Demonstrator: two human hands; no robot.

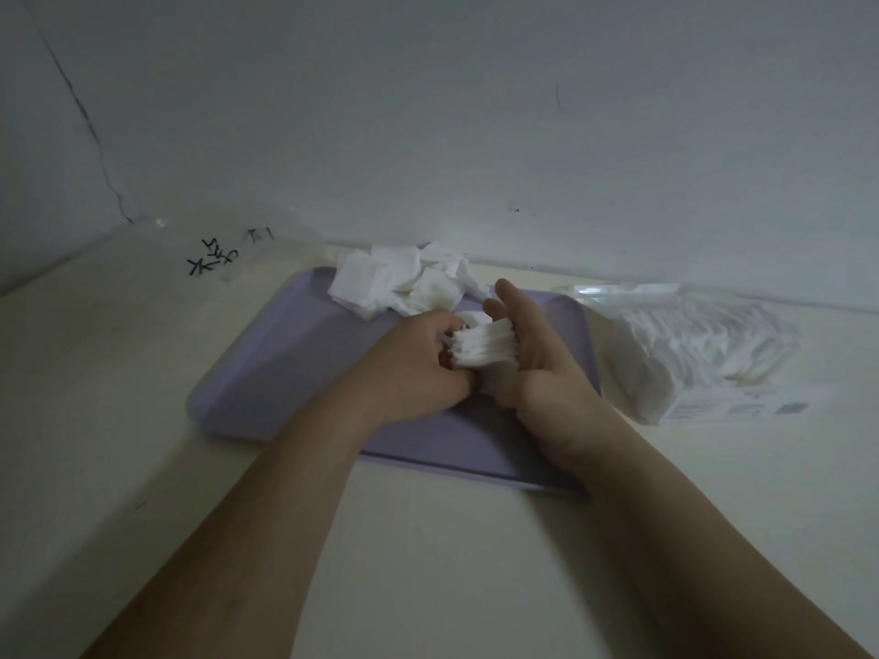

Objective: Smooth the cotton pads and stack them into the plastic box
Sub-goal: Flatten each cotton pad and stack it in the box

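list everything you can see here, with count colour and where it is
flat lilac plastic tray: one, lilac, centre of the cream table
loose heap of square white cotton pads: several, white, tray's far edge
small stack of white cotton pads: one, white, held between both hands
clear plastic pack of white pads: one, clear, right of tray
clear plastic box with black writing: one, transparent, far left by the wall
left hand: one, gripping the stack
right hand: one, cupping the stack

tray is pale lilac, plain. cotton pads, both the loose heap and the squared stack, are white, no print. table cream/off-white. wall grey-white with a dark crack line. clear bag carries black handwritten marks. clear pack shows white pads inside, pale label.
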